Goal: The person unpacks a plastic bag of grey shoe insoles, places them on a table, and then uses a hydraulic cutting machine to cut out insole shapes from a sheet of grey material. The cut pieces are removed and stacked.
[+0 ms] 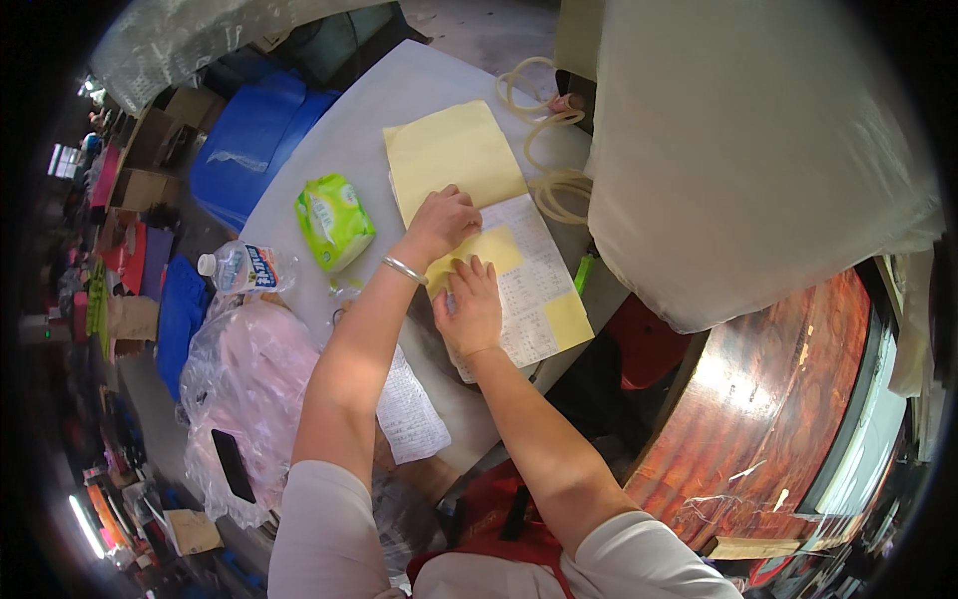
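An open notebook [544, 262] lies on the table, its pages covered in handwriting. One yellow slip of paper [499, 250] rests across its upper part, and another yellow slip [568, 319] sits at the lower right corner. My left hand [446, 222], with a bangle [404, 270] at the wrist, is closed over the upper edge of the nearer slip. Its fingertips are bent under, so whatever they pinch is hidden. Below it my right hand [472, 307] lies on the slip and page with fingers stretched and apart.
A green tissue pack [335, 222] and a clear bottle [249, 268] are left of the notebook. A handwritten sheet [411, 414] lies by my forearm. A black phone [233, 465] rests on a plastic bag [244, 374]. A large plastic-wrapped bundle [748, 150] rises at right.
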Available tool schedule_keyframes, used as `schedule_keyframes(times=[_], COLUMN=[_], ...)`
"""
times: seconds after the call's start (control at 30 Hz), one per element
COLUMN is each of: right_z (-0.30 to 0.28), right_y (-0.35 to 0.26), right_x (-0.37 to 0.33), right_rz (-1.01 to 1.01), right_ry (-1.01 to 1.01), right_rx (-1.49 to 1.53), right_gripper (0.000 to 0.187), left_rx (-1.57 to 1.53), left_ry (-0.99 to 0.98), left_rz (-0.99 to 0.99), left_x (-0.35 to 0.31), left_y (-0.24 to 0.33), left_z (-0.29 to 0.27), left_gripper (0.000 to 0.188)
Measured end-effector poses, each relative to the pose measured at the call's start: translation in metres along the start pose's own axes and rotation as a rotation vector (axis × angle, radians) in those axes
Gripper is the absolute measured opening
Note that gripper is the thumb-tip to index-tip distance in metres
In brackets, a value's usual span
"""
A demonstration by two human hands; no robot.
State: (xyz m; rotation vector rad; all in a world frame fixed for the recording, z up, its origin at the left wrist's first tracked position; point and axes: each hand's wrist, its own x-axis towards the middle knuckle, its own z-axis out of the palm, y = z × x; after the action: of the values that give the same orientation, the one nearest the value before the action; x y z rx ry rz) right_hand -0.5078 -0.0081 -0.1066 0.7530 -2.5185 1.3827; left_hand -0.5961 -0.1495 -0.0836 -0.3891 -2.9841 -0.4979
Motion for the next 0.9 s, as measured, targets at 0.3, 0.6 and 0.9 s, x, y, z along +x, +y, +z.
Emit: schedule_keyframes(times=[0.3, 0.6, 0.9], right_z=[-0.002, -0.004, -0.003], right_y=[-0.002, -0.003, -0.003], right_x=[0.001, 0.002, 0.000], right_rz=[0.030, 0.032, 0.001], right_ry=[0.031, 0.034, 0.046], right_rx=[0.026, 0.015, 0.011], right_gripper=[0.023, 0.024, 0.026], left_rx=[0.011, 0.044, 0.123], left_ry=[-0.115, -0.169, -0.127], left_rz=[0.044, 0.066, 0.147], left_x=[0.009, 0.011, 0.000], left_y=[-0.007, -0.003, 0.003], left_z=[-0.003, -0.005, 0.001], left_gripper=[0.004, 0.005, 0.006])
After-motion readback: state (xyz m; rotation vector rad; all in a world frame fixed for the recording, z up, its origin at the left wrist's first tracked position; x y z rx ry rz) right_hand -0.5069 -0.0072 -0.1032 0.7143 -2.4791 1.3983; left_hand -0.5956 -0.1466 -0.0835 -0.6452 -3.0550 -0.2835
